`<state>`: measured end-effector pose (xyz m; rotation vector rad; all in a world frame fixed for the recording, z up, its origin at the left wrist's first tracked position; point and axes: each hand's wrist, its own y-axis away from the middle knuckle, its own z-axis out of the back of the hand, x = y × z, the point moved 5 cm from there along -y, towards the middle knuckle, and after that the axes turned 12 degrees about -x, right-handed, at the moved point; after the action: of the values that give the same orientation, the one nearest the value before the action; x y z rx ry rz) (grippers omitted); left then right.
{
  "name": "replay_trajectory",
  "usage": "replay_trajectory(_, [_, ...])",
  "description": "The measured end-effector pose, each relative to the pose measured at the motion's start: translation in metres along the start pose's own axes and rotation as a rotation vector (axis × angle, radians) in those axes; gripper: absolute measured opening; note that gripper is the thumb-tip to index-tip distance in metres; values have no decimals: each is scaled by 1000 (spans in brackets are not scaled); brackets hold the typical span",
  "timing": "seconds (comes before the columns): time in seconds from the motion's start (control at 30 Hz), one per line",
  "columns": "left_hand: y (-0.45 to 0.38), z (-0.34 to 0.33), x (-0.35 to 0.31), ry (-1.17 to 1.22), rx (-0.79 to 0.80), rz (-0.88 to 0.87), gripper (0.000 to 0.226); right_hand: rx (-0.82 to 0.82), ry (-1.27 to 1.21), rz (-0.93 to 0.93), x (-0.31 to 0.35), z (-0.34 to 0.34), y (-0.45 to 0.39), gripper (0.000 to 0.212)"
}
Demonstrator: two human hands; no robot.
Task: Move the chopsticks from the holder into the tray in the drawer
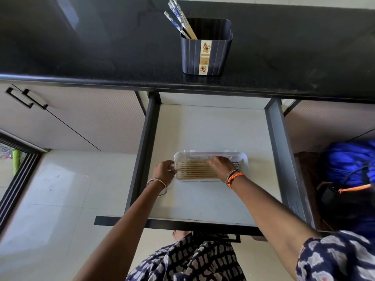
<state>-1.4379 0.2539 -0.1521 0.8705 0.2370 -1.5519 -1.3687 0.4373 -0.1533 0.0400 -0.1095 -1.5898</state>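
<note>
- The left hand (pixel 164 169) rests at the left end of the white tray (pixel 244 166), its curled fingers (pixel 171 170) touching the rim.
- The right hand (pixel 220 163) lies palm-down inside the tray, fingers bent onto the chopsticks in the tray (pixel 192 169); whether they grip any, I cannot tell.
- These sticks lie flat, side by side, running leftward from under the right fingers.
- The tray sits on the open drawer (pixel 215 130) floor.
- Well beyond both hands, the dark holder (pixel 207 55) stands on the black countertop (pixel 81 47) with the remaining chopsticks (pixel 179 20) leaning out.
</note>
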Motion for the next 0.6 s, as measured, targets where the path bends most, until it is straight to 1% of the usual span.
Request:
replay_trajectory(0.1, [0, 3, -6, -8, 1, -4, 36, -26, -79, -24, 2, 13, 3, 42])
replay_trajectory(0.17, [-5, 12, -21, 41, -45, -21, 34, -129, -113, -21, 2, 45, -1, 35])
replay_trajectory(0.2, [-9, 21, -34, 78, -82, -41, 34, -233, -120, -12, 2, 69, -5, 31])
replay_trajectory(0.3, [-29, 55, -95, 223, -221, -175, 34, -646, -216, -16, -12, 160, -27, 24])
replay_trajectory(0.33, [-36, 69, -121, 275, -271, -241, 34, -745, -262, -47, -21, 192, -38, 25])
replay_trajectory(0.4, [-50, 98, -173, 351, -376, -374, 33, -873, -347, -108, -41, 248, -64, 27])
replay_trajectory(0.47, [-64, 122, -215, 397, -462, -461, 34, -950, -437, -158, -58, 291, -93, 28])
replay_trajectory(0.5, [-71, 132, -232, 412, -488, -486, 36, -960, -499, -187, -66, 307, -110, 27])
replay_trajectory(0.53, [-78, 140, -246, 409, -508, -506, 39, -931, -573, -226, -74, 317, -130, 28])
replay_trajectory(0.6, [-92, 149, -264, 335, -557, -555, 43, -788, -686, -322, -88, 322, -173, 29])
